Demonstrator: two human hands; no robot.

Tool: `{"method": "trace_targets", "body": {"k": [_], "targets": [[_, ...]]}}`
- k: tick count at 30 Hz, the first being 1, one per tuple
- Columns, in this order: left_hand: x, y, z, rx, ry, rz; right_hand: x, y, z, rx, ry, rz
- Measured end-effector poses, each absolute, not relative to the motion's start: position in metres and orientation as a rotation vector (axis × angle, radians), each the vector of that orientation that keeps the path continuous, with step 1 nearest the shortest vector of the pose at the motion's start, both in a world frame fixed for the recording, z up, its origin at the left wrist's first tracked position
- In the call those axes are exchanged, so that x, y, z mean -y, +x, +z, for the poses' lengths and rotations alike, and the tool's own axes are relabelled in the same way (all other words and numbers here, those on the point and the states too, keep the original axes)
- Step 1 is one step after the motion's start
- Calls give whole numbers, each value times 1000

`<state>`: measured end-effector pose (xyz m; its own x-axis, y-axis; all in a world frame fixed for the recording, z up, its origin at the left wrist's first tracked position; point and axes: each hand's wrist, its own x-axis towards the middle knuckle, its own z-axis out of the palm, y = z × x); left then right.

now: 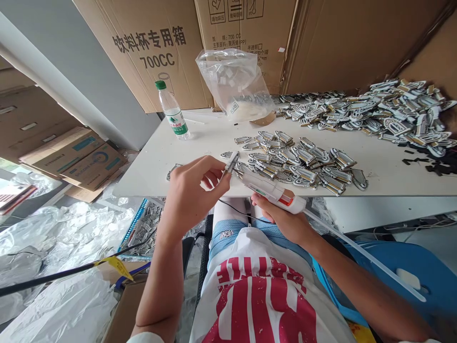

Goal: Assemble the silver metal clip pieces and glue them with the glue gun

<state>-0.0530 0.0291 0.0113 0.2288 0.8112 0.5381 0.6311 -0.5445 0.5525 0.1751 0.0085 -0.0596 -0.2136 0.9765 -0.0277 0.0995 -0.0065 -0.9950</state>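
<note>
White and orange, the glue gun (274, 193) sits in your right hand (282, 219), fingers wrapped tight around it, just in front of the table (200, 143) edge. Your left hand (189, 195) pinches a small badge (231, 163) between thumb and fingertips, right at the gun's tip. A pile of badges (303, 164) lies on the table just past it. A water bottle (173, 112) and a plastic bag (237, 83) stand farther back.
</note>
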Motion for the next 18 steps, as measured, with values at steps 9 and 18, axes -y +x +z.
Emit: {"method": "trace_targets", "body": {"k": [9,18], "targets": [[-40,-52,10,-1215,1651,1277,-6,179,-62,1405,-1115,1291],[-39,-51,13,-1165,1525,1271,-4,184,-61,1421,-1019,1255]]}}
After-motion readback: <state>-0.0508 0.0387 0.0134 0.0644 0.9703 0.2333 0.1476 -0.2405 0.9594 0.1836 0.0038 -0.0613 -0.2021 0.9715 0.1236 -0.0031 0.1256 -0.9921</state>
